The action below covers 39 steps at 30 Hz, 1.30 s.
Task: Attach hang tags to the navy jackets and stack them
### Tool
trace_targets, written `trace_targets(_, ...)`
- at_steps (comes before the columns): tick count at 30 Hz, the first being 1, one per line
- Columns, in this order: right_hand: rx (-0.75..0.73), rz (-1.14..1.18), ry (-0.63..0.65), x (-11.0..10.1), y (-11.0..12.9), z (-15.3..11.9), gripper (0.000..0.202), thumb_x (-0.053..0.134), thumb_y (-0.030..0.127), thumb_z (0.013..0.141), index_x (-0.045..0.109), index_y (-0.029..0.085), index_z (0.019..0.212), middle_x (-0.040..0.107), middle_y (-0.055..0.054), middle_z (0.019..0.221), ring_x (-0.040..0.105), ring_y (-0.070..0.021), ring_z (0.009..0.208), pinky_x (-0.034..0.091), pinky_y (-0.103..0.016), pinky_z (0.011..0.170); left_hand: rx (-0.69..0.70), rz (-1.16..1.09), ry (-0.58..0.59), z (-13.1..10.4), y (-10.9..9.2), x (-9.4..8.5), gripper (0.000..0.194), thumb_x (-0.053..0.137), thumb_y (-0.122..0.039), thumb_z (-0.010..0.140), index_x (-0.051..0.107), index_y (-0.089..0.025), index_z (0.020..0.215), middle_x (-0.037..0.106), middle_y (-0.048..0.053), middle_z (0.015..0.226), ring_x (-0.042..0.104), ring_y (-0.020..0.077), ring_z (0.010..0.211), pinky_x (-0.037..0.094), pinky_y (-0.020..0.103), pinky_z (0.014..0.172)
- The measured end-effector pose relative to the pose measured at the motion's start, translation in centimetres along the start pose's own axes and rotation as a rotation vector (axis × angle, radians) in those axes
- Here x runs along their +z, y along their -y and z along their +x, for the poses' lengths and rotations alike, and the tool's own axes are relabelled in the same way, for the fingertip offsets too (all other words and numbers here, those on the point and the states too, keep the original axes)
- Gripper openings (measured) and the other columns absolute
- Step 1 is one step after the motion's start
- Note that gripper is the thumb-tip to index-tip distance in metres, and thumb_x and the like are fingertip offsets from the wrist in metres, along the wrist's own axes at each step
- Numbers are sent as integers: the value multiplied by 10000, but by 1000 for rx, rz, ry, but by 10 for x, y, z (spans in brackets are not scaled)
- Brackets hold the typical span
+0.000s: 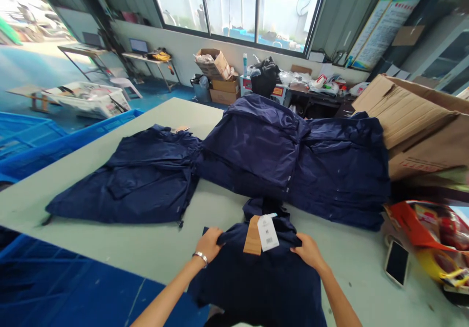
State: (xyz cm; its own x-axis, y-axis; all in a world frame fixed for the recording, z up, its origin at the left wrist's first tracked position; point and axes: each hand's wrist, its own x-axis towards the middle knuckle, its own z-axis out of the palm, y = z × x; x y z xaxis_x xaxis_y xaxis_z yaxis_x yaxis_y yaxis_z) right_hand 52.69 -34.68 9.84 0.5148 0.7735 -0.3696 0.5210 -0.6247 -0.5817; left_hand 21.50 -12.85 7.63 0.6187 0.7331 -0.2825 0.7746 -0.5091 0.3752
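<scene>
navy cloth: the held garment [267, 283] lies at the bottom centre of the frame, squarely between the two hands, its long axis running from the collar down toward the frame's lower edge. the left hand [209, 246] grips its left upper edge, the right hand [308, 251] pinches the right one, so neither is nearer (a tan tag [252, 239] and a white tag [268, 232] lie between). beyond the collar, the garment stack [256, 146] crowds mid-frame; bare table [216, 200] opens leftward, and rightward as far as the phone [397, 263].
</scene>
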Motion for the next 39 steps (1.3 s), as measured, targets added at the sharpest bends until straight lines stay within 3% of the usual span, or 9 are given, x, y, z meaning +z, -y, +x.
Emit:
trace_targets(3,-122,-7,-22,-4,29,11,89,608,247,667,624,200,740,687,-20,822,606,-212,780,391,-271,691,54,-16,-99,10,11,-42,104,510,-207,725,608,-237,743,616,64,870,544,259,938,437,358,859)
trace_targets(11,-262,145,-179,-31,111,45,111,624,258,659,542,184,660,599,22,681,520,-150,662,310,-219,582,320,-39,-420,52,36,-142,169,453,-92,735,551,-208,663,571,49,723,517,227,754,450,351,690)
trace_targets(18,-342,348,-282,-75,167,96,182,667,306,672,539,178,681,550,29,658,502,-136,652,355,-205,568,592,1,-635,119,29,-235,174,480,-58,731,552,-216,745,566,30,715,502,212,718,448,335,652)
trace_targets(25,-466,423,-472,-148,226,172,293,718,401,653,596,152,749,557,24,679,504,-132,653,396,-214,593,791,167,-822,226,-4,-344,103,476,-151,800,559,-195,841,573,41,772,510,215,762,442,364,729)
trace_targets(30,-392,116,-755,-226,273,261,285,721,414,638,616,154,688,559,17,626,507,-148,622,394,-251,601,748,253,-830,339,-35,-420,110,503,-195,802,604,-162,828,573,50,793,495,199,806,444,377,815)
trace_targets(32,-338,38,-888,-259,297,307,268,690,393,684,647,144,775,623,-30,736,554,-183,719,426,-294,678,679,229,-842,391,-54,-446,126,525,-196,792,620,-131,843,581,65,829,492,191,853,432,398,883)
trace_targets(34,-297,14,-1022,-283,319,351,330,629,347,755,642,112,986,646,-111,974,572,-214,913,436,-331,787,616,128,-898,438,-75,-462,261,529,-183,799,607,-91,1032,584,95,1035,476,183,1008,390,412,982)
trace_targets(36,-248,3,-1070,-291,333,391,548,600,316,786,500,55,1256,525,-207,1263,502,-236,1138,418,-349,888,550,38,-920,477,-91,-460,559,579,-213,794,434,-78,1317,430,127,1352,366,186,1227,300,429,1082)
trace_targets(39,-146,-81,-985,-267,332,435,764,591,366,804,277,62,1431,251,-251,1486,384,-285,1292,383,-412,979,483,75,-803,514,-96,-421,818,621,-327,789,214,-120,1469,97,127,1558,145,253,1408,184,461,1143)
